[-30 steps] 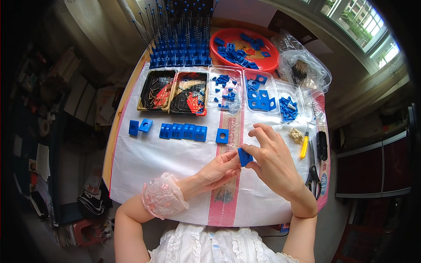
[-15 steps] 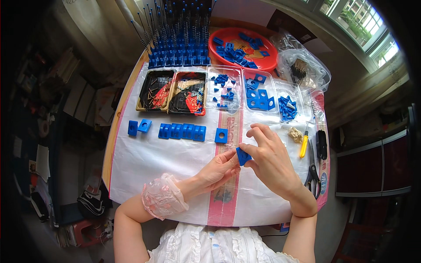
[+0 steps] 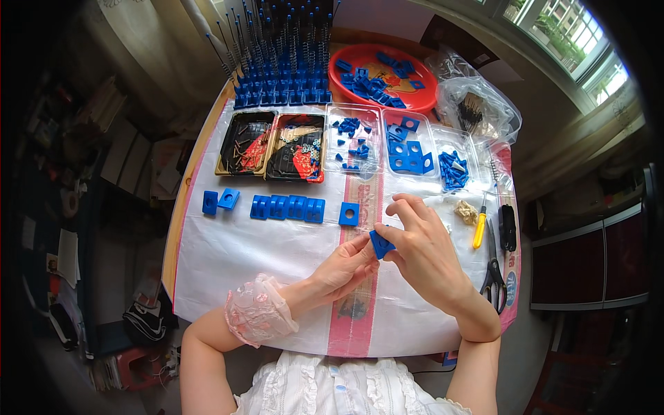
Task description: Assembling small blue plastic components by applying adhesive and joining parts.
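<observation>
Between my two hands is a blue plastic bracket (image 3: 381, 245) with a round hole, raised above the white sheet. My left hand (image 3: 348, 265) grips its left side with thumb and fingers. From the right, my right hand (image 3: 423, 250) pinches it between thumb and index finger, the other fingers raised. Just beyond lies another blue bracket with a hole (image 3: 350, 214). A row of blue brackets (image 3: 287, 208) stands side by side left of it. Two more pieces, an upright blue bracket (image 3: 209, 203) and a tilted blue bracket (image 3: 228, 198), lie farther left.
Black trays (image 3: 299, 173) of small metal parts and clear trays (image 3: 413, 182) of blue parts line the back. Behind are rods with springs (image 3: 290, 62) in blue holders, and a red basin (image 3: 408, 62). A yellow-handled screwdriver (image 3: 478, 232) and black scissors (image 3: 493, 280) lie right.
The held bracket has turned slightly and shifted a little to the left. Both hands keep their grip on it; the other parts have not moved.
</observation>
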`<state>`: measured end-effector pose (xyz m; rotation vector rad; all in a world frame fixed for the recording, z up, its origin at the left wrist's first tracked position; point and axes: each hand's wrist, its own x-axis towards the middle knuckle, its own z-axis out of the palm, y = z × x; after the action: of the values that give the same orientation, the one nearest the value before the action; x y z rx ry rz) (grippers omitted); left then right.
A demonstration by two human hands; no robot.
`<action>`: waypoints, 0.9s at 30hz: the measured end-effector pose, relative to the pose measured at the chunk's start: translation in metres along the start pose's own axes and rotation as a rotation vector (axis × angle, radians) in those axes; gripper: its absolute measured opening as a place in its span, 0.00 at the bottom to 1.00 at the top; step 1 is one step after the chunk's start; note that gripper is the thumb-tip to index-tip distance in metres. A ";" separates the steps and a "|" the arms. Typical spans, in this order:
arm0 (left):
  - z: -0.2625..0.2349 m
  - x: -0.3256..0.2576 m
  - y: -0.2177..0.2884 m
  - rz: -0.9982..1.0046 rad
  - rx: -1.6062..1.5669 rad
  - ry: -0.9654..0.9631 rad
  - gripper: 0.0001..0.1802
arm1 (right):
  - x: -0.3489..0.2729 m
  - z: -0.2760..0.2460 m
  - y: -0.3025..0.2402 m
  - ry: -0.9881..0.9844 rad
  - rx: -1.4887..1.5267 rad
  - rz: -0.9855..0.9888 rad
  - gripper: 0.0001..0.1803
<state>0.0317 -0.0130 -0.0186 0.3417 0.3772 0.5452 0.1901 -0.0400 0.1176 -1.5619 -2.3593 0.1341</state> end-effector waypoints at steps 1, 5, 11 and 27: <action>0.001 0.000 0.000 0.004 -0.004 0.002 0.18 | 0.000 0.001 0.001 0.005 0.001 -0.005 0.14; -0.002 0.000 -0.001 0.015 -0.021 -0.014 0.17 | 0.000 0.000 0.000 0.014 0.007 -0.011 0.15; -0.003 0.000 0.000 0.016 -0.015 -0.036 0.16 | 0.000 0.001 0.000 0.012 -0.006 -0.017 0.15; -0.002 -0.001 0.003 -0.044 -0.097 -0.053 0.14 | 0.002 -0.005 0.001 0.007 0.064 -0.001 0.17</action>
<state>0.0292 -0.0107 -0.0191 0.2534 0.3056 0.5083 0.1913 -0.0385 0.1222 -1.5283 -2.3266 0.2014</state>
